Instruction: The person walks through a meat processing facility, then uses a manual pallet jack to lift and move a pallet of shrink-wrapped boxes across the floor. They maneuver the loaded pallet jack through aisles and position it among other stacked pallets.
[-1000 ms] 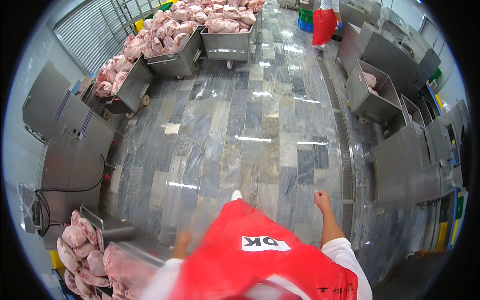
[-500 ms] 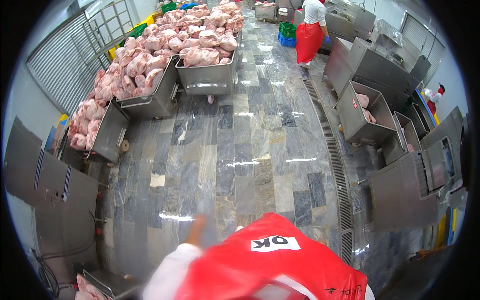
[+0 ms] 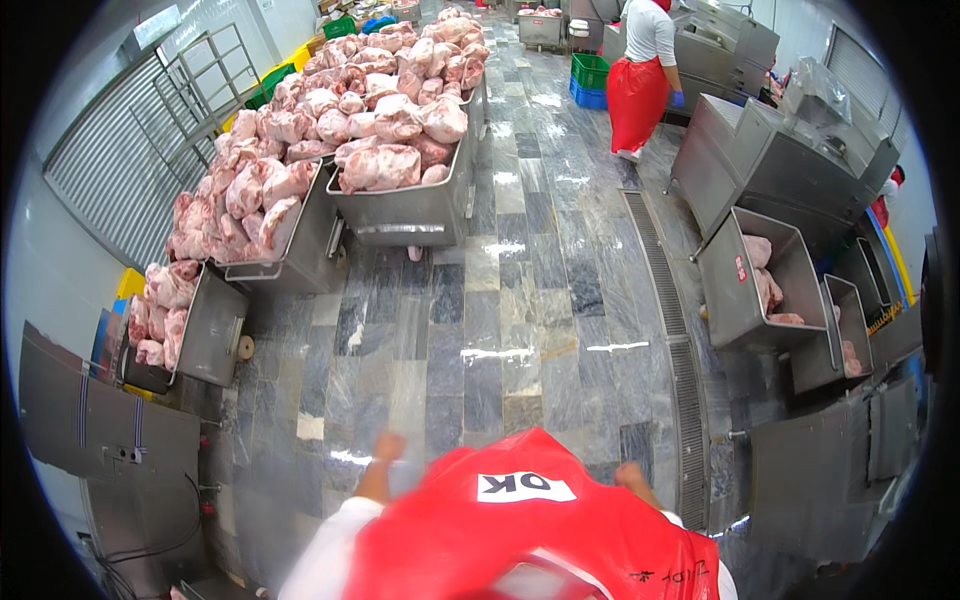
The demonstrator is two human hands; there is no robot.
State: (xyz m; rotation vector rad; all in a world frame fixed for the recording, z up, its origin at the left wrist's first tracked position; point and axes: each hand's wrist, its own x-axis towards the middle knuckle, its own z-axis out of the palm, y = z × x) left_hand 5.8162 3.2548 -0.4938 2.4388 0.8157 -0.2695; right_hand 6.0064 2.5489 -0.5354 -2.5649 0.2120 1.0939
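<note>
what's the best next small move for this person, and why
Probably one short, careful step ahead, between the meat carts and the drain: the floor is glossy and may be slippery. The left hand looks empty, though blurred; the right hand is partly hidden by the apron. Both are apart from the carts.

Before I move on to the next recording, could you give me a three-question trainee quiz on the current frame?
1. True or false: the left hand touches a metal bin.
2. What colour is the crate stacked on the blue crate? a) white b) green c) red
3. Fill in: in this view, the grated floor drain runs to the ____ of the heaped meat.

Key: 1. False; 2. b; 3. right.
</note>
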